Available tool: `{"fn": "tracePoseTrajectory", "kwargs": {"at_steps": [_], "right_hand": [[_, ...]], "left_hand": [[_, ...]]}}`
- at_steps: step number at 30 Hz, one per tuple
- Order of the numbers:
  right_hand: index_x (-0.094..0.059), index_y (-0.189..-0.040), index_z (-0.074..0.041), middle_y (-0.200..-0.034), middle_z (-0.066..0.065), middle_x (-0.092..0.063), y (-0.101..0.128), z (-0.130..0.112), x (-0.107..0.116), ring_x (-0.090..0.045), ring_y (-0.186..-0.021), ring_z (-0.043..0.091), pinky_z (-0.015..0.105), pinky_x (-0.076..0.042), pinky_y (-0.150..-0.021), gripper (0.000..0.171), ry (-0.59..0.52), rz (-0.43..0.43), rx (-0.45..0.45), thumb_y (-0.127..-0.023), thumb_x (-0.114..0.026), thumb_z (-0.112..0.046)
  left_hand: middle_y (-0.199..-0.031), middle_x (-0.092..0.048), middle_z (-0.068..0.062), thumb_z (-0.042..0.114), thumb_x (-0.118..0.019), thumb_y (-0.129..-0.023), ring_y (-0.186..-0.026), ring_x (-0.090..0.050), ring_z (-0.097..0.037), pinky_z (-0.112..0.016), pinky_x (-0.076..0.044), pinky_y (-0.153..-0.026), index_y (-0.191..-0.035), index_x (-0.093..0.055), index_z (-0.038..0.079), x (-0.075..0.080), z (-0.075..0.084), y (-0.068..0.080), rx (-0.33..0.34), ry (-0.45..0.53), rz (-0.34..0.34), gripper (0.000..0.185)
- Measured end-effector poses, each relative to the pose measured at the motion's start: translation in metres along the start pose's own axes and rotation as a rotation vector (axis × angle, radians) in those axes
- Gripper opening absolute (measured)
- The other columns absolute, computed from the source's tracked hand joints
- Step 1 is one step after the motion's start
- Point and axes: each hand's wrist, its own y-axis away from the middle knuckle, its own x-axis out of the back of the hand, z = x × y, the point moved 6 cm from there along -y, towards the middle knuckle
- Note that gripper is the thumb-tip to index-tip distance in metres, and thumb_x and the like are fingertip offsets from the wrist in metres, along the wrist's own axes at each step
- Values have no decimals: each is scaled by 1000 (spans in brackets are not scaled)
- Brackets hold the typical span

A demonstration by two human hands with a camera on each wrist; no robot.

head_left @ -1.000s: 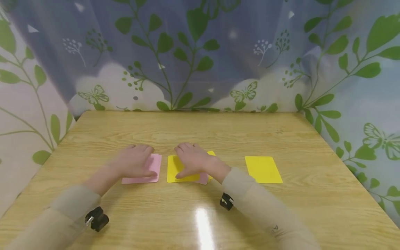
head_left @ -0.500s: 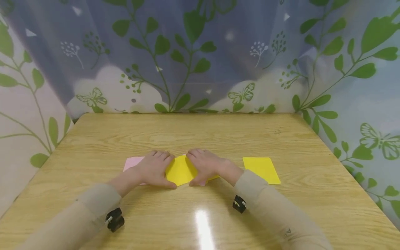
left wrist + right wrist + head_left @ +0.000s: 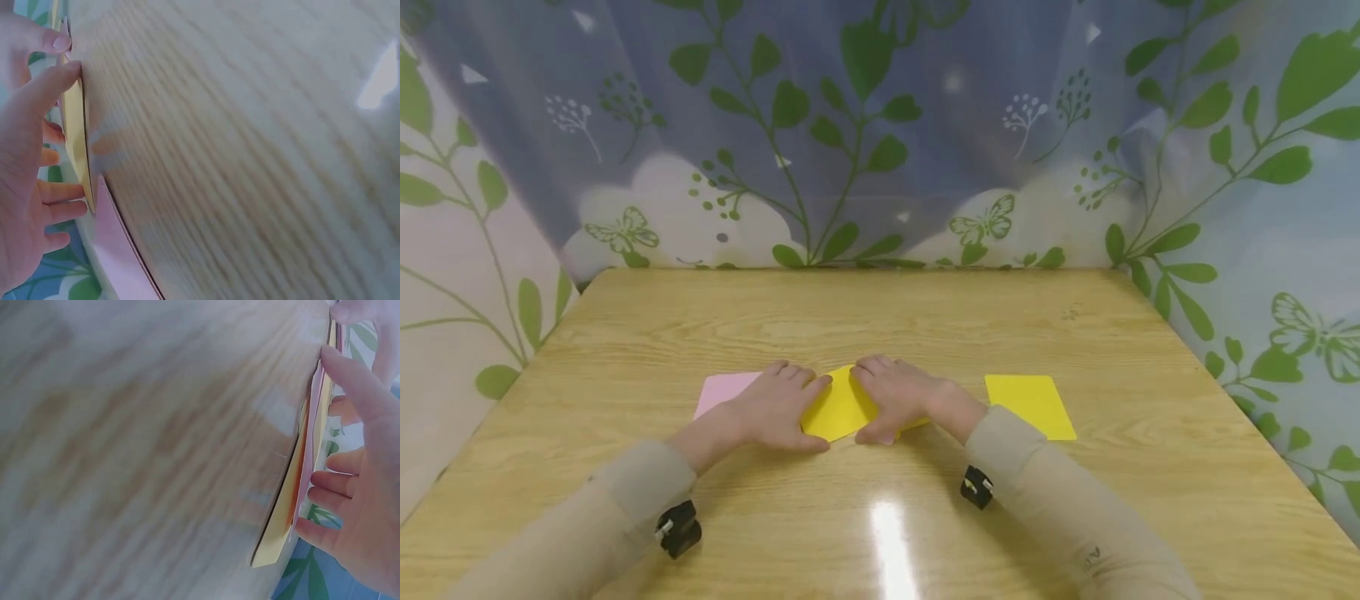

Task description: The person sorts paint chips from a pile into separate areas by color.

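Between my hands lies a yellow card (image 3: 838,407), turned at a slant on the table. My left hand (image 3: 778,410) holds its left end, thumb at the near edge and fingers toward the far edge. On the other end my right hand (image 3: 898,398) grips it the same way, partly covering it. Under that end a pink card (image 3: 305,469) and a lower yellow card (image 3: 275,531) show in the right wrist view, fanned in layers. A pink card or stack (image 3: 727,392) lies left of the yellow one, partly behind my left hand.
Another yellow card (image 3: 1032,407) lies flat to the right, near my right sleeve (image 3: 1022,437). The wooden table (image 3: 850,317) reaches back to a leaf-patterned curtain (image 3: 865,150). Light glares off the tabletop near the front.
My left hand has moved right, from the pink stack onto the yellow card. My right hand has shifted slightly right. The yellow card has turned to a slant. Little differs over the last half second.
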Motion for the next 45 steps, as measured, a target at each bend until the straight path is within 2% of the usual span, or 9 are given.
{"fn": "tracePoseTrajectory", "kwargs": {"at_steps": [12,18,25,31,38,45], "right_hand": [[-31,-140,-1,-143,15,-32,-3,3,1,-32,-130,28,45,-34,-101,91,22,20,22,-78,-59,-62],[-32,-140,-1,-143,14,-33,-5,0,-2,-33,-129,27,44,-35,-100,92,8,9,19,-77,-59,-63],[-38,-135,-2,-131,10,-40,-4,-1,-1,-41,-118,23,40,-40,-94,90,27,28,9,-74,-62,-63],[-43,-133,-4,-131,10,-39,-1,2,2,-41,-117,23,40,-40,-94,85,-4,29,6,-75,-63,-61],[-37,-138,-4,-140,14,-33,0,5,3,-35,-126,26,42,-35,-100,88,-55,33,-6,-75,-64,-59],[-33,-140,-4,-142,13,-32,-2,8,1,-32,-128,26,43,-32,-102,92,-70,26,-16,-75,-64,-60]], "left_hand": [[-126,-49,-15,58,-64,-71,-118,-42,-34,-53,-25,-102,-135,-41,2,6,-2,-7,49,81,26,88],[-132,-44,-19,68,-58,-72,-123,-37,-37,-53,-23,-103,-137,-38,2,-1,-2,-6,67,75,12,95],[-135,-40,-23,67,-56,-75,-125,-35,-39,-52,-24,-104,-138,-36,0,-2,-2,-7,95,88,13,95],[-134,-42,-20,67,-54,-77,-125,-36,-37,-52,-24,-104,-138,-36,-1,0,-4,-10,77,76,5,92],[-131,-46,-16,64,-56,-78,-122,-40,-35,-51,-23,-104,-135,-39,-1,2,-6,-14,50,72,19,88],[-129,-48,-19,65,-58,-75,-121,-41,-35,-51,-23,-105,-132,-42,-3,5,-9,-18,42,89,19,89]]}}
